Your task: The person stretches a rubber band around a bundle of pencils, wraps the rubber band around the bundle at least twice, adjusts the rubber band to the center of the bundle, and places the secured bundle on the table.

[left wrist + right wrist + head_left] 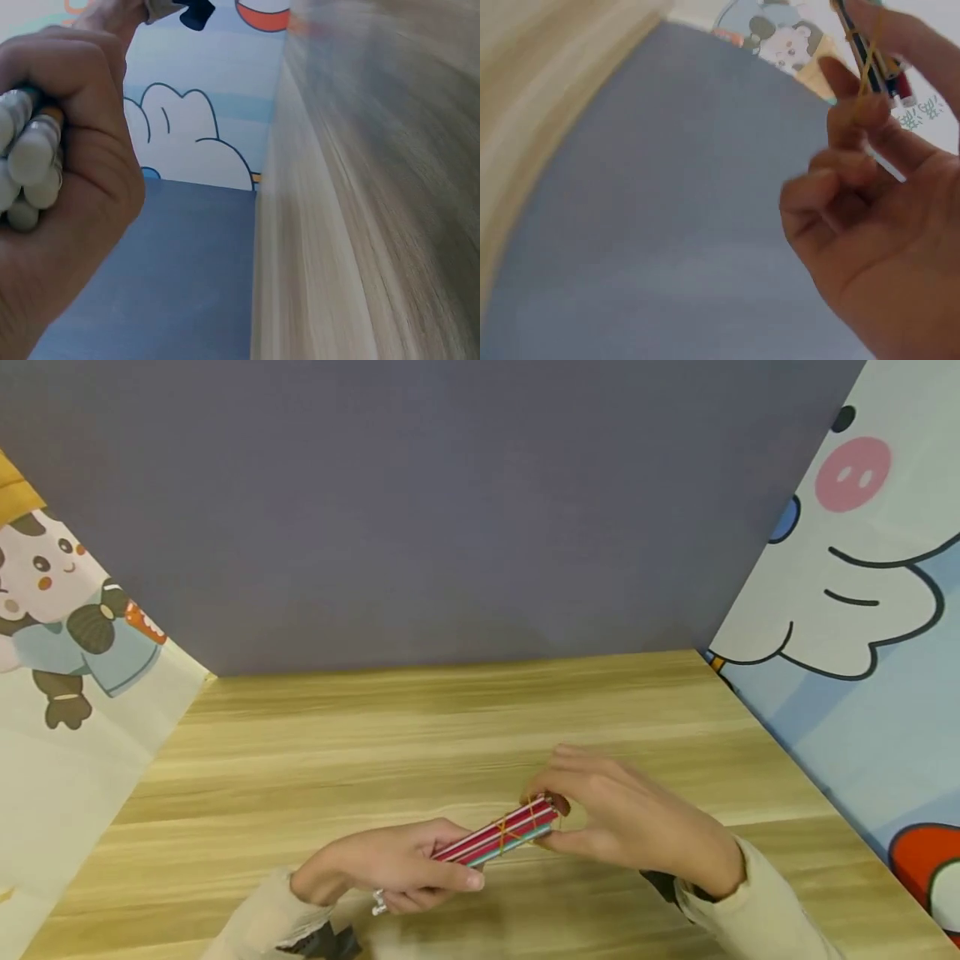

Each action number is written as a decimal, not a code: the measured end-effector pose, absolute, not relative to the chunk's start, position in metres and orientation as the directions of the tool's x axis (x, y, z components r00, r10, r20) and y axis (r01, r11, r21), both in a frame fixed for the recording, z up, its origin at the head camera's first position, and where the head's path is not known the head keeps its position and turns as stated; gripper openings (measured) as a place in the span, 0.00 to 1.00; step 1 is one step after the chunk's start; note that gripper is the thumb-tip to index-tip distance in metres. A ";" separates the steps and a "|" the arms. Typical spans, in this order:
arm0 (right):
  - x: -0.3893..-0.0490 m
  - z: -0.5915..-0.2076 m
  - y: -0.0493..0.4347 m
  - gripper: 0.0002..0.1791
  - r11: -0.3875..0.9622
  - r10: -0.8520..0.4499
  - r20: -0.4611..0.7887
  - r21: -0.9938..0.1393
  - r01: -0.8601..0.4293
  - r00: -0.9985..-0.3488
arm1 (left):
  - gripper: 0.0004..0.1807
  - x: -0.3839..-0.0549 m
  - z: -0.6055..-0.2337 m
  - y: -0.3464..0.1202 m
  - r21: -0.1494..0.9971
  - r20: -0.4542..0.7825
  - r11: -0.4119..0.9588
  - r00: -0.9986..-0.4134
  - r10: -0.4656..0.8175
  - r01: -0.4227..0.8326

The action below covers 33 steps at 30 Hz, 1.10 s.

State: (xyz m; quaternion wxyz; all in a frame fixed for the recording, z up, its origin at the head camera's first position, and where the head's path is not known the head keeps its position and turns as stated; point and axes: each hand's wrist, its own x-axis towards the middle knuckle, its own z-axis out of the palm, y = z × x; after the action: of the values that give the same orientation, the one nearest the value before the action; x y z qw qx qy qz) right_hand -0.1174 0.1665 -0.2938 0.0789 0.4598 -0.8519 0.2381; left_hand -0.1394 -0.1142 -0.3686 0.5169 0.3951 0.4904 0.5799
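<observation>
My left hand [401, 860] grips a bundle of striped pencils [480, 843], red, white and teal, slanting up to the right above the table. Their white eraser ends [31, 157] poke out of the fist in the left wrist view. A yellow rubber band [501, 837] crosses itself around the bundle. At the far end of the pencils, my right hand [607, 810] has thumb and curled fingers around the tips. In the right wrist view, a stretch of the rubber band [871, 60] runs taut to the bent index finger, beside the pencil ends.
Beneath both hands lies a wood-grain table [337, 752]. A plain grey panel [450, 510] rises along its back edge. Cartoon-printed walls stand at the left [82, 760] and the right [892, 635].
</observation>
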 end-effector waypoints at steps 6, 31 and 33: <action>-0.137 -0.305 0.171 0.25 0.441 -0.745 0.098 -0.669 -0.598 -0.659 | 0.12 -0.136 -0.370 -0.115 0.984 -0.056 0.026 -0.167 0.984 -0.176; -0.159 -0.333 0.160 0.09 0.277 -0.640 0.207 -0.836 -0.473 -0.740 | 0.08 -0.146 -0.355 -0.126 0.938 -0.112 0.271 -0.551 0.827 0.216; -0.161 -0.331 0.164 0.10 0.251 -0.592 0.206 -0.872 -0.421 -0.779 | 0.08 -0.154 -0.353 -0.133 0.961 -0.063 0.202 -0.562 0.825 0.189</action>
State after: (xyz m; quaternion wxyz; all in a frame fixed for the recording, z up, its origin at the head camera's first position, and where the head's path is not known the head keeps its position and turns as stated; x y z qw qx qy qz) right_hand -0.1613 0.1644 -0.3313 -0.0819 0.3220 -0.7866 0.5205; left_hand -0.1537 -0.1331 -0.3526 0.3045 0.3556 0.7130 0.5220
